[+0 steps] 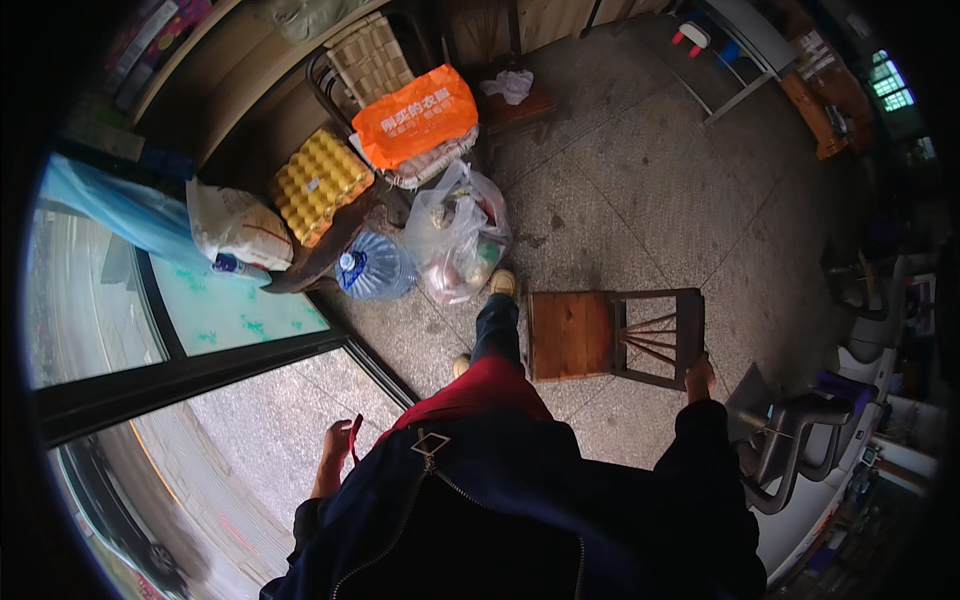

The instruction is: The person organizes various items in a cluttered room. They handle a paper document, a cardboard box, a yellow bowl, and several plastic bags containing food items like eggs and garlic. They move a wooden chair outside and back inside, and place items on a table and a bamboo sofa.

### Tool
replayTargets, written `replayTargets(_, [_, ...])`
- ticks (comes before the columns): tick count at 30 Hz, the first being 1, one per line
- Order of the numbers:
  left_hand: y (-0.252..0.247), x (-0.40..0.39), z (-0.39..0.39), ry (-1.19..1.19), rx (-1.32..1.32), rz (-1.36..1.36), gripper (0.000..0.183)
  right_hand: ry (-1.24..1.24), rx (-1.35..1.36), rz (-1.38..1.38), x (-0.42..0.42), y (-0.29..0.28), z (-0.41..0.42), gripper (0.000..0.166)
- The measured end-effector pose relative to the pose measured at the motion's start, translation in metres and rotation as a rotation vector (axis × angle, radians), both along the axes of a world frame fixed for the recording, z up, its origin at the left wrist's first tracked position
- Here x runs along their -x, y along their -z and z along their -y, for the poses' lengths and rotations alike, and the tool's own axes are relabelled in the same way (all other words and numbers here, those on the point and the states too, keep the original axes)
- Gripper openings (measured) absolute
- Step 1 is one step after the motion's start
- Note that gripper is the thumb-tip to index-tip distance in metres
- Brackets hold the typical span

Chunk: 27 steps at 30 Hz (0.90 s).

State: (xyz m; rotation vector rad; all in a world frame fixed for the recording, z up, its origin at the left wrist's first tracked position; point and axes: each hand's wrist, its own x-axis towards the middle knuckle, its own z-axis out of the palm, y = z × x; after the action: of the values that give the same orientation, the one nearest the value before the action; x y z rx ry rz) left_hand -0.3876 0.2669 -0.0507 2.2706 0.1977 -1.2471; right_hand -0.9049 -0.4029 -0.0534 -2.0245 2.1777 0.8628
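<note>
A small wooden chair (pixel 574 330) with a slatted back stands on the floor to my right. My right hand (pixel 700 377) grips the end of its top back rail (pixel 690 334). Low on the left, beside the glass doorway, my left hand (pixel 337 441) has its fingers around a narrow red strip (pixel 355 436), which looks like cloth. Red fabric (pixel 480 394) hangs over my legs below a dark zipped jacket (pixel 510 487).
Ahead are a full clear plastic bag (pixel 457 240), a large blue water bottle (pixel 375 266), yellow egg trays (pixel 319 180) and an orange bag (pixel 416 116) on a woven chair (pixel 367 60). A dark metal frame (pixel 225 364) edges the doorway. Machinery with handles (pixel 795 442) stands right.
</note>
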Motion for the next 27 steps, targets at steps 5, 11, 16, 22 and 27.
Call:
replayTargets(5, [-0.015, -0.043, 0.086, -0.116, 0.047, -0.118, 0.026, 0.091, 0.012, 0.041, -0.011, -0.042, 0.002, 0.041])
replayTargets(11, [-0.026, -0.096, 0.239, 0.284, 0.135, 0.115, 0.033, 0.259, -0.136, -0.04, -0.022, -0.024, 0.019, 0.036])
replayTargets(16, [-0.052, -0.11, 0.355, 0.151, 0.46, 0.176, 0.034, -0.031, -0.306, 0.026, -0.039, -0.007, 0.085, 0.058])
replayTargets(22, [-0.014, -0.107, 0.317, 0.119, 0.368, 0.053, 0.032, -0.219, -0.172, 0.413, -0.156, -0.017, 0.133, 0.057])
replayTargets(27, [0.01, -0.103, 0.217, -0.127, 0.075, 0.047, 0.034, -0.155, -0.419, 0.484, -0.196, 0.022, 0.124, 0.049])
